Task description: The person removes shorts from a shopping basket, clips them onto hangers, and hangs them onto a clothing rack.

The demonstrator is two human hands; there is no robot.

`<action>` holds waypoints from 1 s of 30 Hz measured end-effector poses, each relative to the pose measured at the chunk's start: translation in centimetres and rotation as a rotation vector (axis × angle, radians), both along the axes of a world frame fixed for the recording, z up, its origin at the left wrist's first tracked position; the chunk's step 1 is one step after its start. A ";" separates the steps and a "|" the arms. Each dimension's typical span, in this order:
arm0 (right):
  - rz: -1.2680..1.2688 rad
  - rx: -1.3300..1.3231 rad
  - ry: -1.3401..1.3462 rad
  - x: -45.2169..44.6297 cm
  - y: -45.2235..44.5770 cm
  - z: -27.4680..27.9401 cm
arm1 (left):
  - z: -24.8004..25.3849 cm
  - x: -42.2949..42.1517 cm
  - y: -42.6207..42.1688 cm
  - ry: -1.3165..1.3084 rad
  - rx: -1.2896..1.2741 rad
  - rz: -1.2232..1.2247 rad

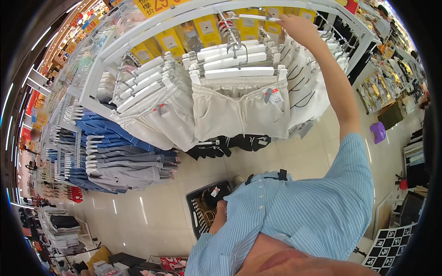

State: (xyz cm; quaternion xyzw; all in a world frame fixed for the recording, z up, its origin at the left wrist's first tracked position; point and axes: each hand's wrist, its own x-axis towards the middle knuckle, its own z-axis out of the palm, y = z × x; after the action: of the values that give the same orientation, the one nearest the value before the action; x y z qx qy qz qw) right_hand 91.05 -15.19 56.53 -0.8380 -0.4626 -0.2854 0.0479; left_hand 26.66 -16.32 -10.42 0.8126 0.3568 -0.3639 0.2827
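My right hand [294,27] is stretched out to the top of a white clothes rack, its fingers curled at the end of a white hanger [258,17]. Below it hang several pale shorts; the front pair [241,108] is cream with a drawstring and a paper tag. Down by my waist, my left hand [221,205] is partly hidden by my shirt, beside a black shopping basket [199,221]. Inside the basket lies a black item [214,193] with a white tag. Whether that hand grips the basket is hidden.
More pale shorts [159,117] hang at the left of the rack. Blue and grey garments [124,156] hang farther left. Yellow packets [207,30] line the rack's back. A purple stool [378,132] stands on the tiled floor at right; a checkered board [389,248] is lower right.
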 end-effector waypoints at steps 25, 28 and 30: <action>0.516 0.016 0.578 -14.1 -2.9 -5.4 | 0.7 1.3 1.4 0.052 0.021 0.106; 0.497 0.007 0.531 -14.4 -1.3 -5.7 | 1.0 0.9 0.6 0.060 0.024 0.106; 0.486 -0.007 0.472 -14.4 -0.8 -6.0 | 0.6 0.3 0.1 0.068 0.023 0.099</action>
State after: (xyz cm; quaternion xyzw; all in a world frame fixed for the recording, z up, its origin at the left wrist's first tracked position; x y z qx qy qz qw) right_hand 76.67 -15.96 50.58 -0.7462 -0.6261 -0.0623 0.2174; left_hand 27.01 -16.22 -9.82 0.7844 0.4100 -0.3727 0.2788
